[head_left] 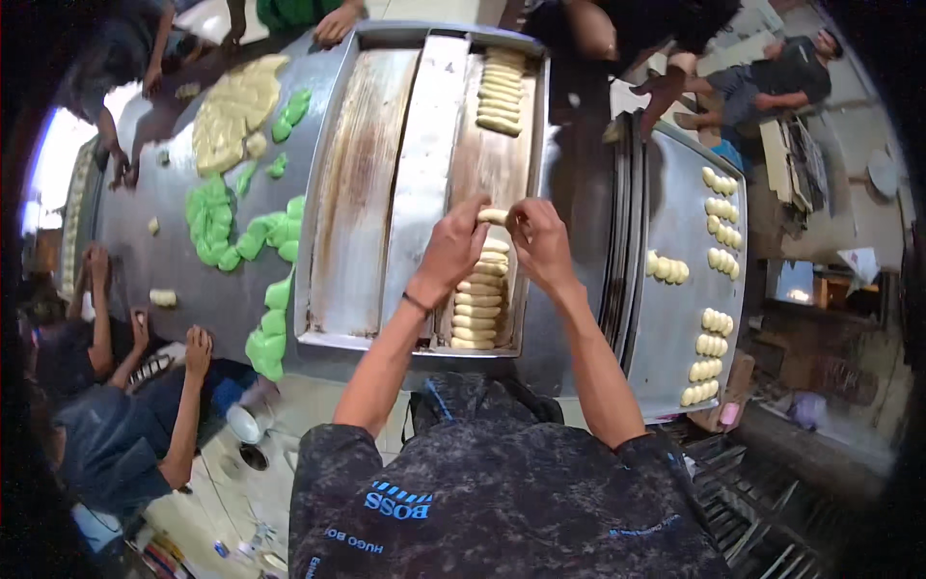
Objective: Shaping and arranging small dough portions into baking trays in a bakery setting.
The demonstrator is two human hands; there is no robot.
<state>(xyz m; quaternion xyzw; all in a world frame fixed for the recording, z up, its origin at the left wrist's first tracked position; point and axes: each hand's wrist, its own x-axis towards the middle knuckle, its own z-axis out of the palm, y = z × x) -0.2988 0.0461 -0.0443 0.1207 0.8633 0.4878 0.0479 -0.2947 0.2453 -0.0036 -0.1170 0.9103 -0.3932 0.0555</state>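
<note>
Between my two hands is a pale dough roll point(495, 216), held over the right-hand section of a large metal baking tray point(352, 193). The fingers of my left hand point(455, 243) close on its left end. My right hand point(542, 241) pinches the other end. Just below, a row of dough rolls point(475, 311) lies side by side toward the tray's near edge, its upper part partly under my hands. Another row of dough rolls point(501, 92) fills the far end of that section. Metal strips divide the tray lengthwise; its left and middle sections hold no dough.
Green dough pieces point(266, 328) and a big pale dough slab point(234, 114) lie on the metal table point(174, 251) at left. Stacked trays point(666, 193) stand at right, the top one bearing grouped dough pieces point(712, 345). Other people's hands work at the left and far edges.
</note>
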